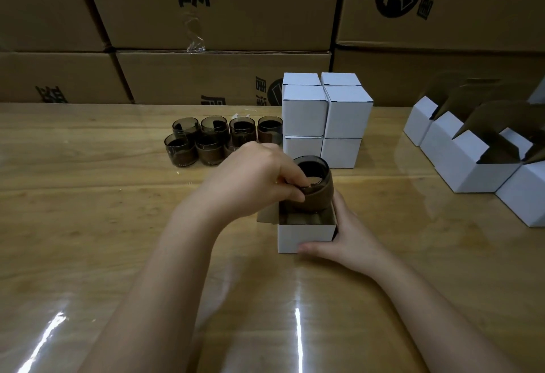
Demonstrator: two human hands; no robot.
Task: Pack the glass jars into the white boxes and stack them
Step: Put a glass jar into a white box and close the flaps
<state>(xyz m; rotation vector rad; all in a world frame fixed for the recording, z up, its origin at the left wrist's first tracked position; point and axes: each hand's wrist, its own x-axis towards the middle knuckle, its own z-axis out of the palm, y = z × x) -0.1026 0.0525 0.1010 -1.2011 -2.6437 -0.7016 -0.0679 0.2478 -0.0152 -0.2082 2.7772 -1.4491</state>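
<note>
Head view. Insertion of a glass jar (317,186) into an open white box (306,235) standing about mid-tabletop (88,210). The left hand (259,178) pinches the jar at its rim, thumb and fingertips bunched on the near lip. The jar is tilted, its base just inside the mouth of the box and most of its body above the rim. The right hand (345,237) clasps the near right corner of the box, thumb laid along the near face and palm against the right wall; its other fingers are largely hidden behind that wall, so their spread cannot be told. A side flap (267,215) lies folded outward on the left.

Recommended practice: bring the jar upright and centre it over the opening before lowering, since a tilted base is likely to catch on the far wall or the inner card. Lower slowly, because glass gripped only at the lip may slip. The right hand should press the box down onto the glossy surface so that it does not slide.

Also shown: waiting jars (212,139) toward the far edge, just left of a stack of closed white boxes (324,119); empty opened boxes (472,166) along the right edge; brown cartons (221,12) beyond the far edge.
</note>
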